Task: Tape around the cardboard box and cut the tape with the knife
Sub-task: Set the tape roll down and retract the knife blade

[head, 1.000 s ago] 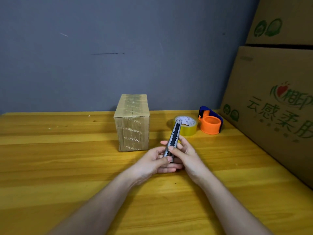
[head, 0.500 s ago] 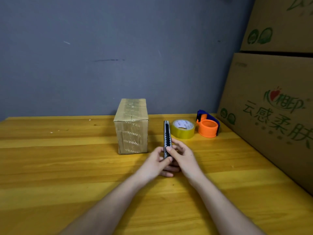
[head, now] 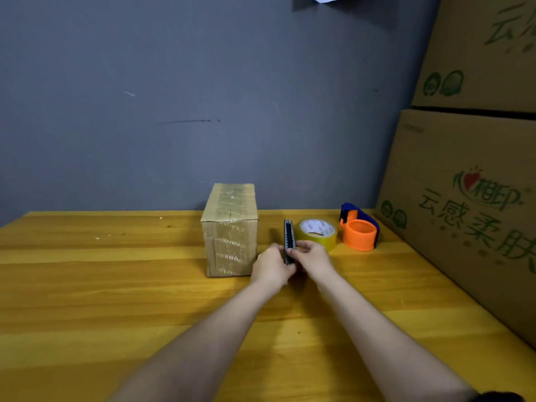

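A small cardboard box [head: 232,230], wrapped in clear printed tape, stands upright on the wooden table [head: 101,300] near the wall. Just right of it, both my hands hold a grey utility knife [head: 289,235] that points away from me. My left hand [head: 272,268] grips the knife's near end from the left. My right hand [head: 314,261] pinches the same end from the right. A roll of yellowish tape [head: 317,233] lies flat right behind the hands.
An orange and blue tape dispenser [head: 359,227] sits right of the roll. Large printed cartons [head: 464,198] are stacked along the table's right side. A grey wall [head: 203,97] closes off the back.
Both hands have carried the knife forward, away from me and toward the tape roll. The knife has straightened from a rightward tilt to pointing directly away.
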{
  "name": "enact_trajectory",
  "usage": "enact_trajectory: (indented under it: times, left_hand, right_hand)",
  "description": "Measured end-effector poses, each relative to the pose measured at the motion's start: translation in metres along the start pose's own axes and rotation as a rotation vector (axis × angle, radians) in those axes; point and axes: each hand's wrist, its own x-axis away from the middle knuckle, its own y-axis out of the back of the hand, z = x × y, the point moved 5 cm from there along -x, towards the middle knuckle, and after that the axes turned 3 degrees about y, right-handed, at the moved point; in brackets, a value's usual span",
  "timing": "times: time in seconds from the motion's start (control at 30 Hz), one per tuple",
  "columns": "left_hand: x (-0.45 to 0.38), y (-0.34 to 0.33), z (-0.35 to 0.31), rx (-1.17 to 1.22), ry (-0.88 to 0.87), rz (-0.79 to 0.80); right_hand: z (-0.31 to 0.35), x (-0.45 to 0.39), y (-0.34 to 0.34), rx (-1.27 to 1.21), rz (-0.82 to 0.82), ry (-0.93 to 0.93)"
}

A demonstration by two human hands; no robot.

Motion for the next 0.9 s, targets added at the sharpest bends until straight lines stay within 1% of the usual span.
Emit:
enact_trajectory:
  times: [0.1,0.23,0.4,0.5,0.73,0.9]
  left_hand:
    - [-0.008,-0.004,0.001,-0.112,0.04,-0.035]
    - [-0.018,-0.01,0.001,-0.233,0.085,-0.057]
    - [-0.027,-0.015,0.003,-0.288,0.096,-0.073]
    - [-0.03,-0.015,0.003,-0.313,0.119,-0.089]
    - [-0.027,-0.016,-0.002,-0.4,0.151,-0.022]
    - [-0.023,-0.017,-0.005,-0.402,0.139,0.049]
  right_hand:
    - [0.001,-0.011,-0.004,0.103,0.057,-0.052]
    - [0.0,-0.021,-0.008,0.187,0.074,-0.07]
    - [-0.006,-0.033,-0.014,0.353,0.058,-0.066]
    - [-0.002,-0.034,-0.014,0.433,0.075,-0.093]
    - [-0.006,-0.036,-0.015,0.573,0.098,-0.103]
    - [0.001,-0.025,-0.004,0.542,0.133,-0.095]
